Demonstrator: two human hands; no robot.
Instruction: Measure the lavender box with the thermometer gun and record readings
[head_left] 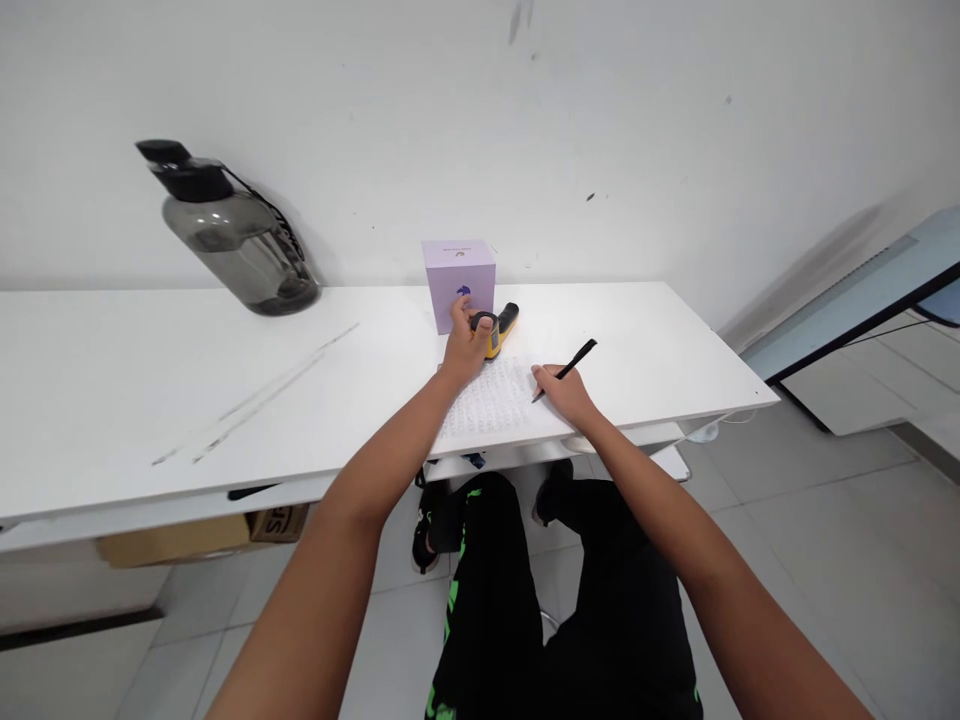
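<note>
Center of frame: left hand (466,345) gripping yellow-and-black device (495,342), just in front of lilac box (459,280). Right of center: right hand (566,392) holding black pen (579,355), tip down at right part of paper (484,408), sheet covered in rows of faint marks, near edge of white bench (645,345). Upper left: grey see-through bottle (232,240), black cap, on bench near wall. Bottom center: legs in black trousers (499,600), green markings. Lower left: cardboard box (180,540) under bench.

You wear black trousers (577,655) with jagged bright green patches (452,597) down the outer left leg (499,590) and a green fleck (697,693) on the outer right leg (630,600), plus black shoes (424,535), the left one with pale trim; your arms (360,490), left hand (466,345) and right hand (566,392) are bare
</note>
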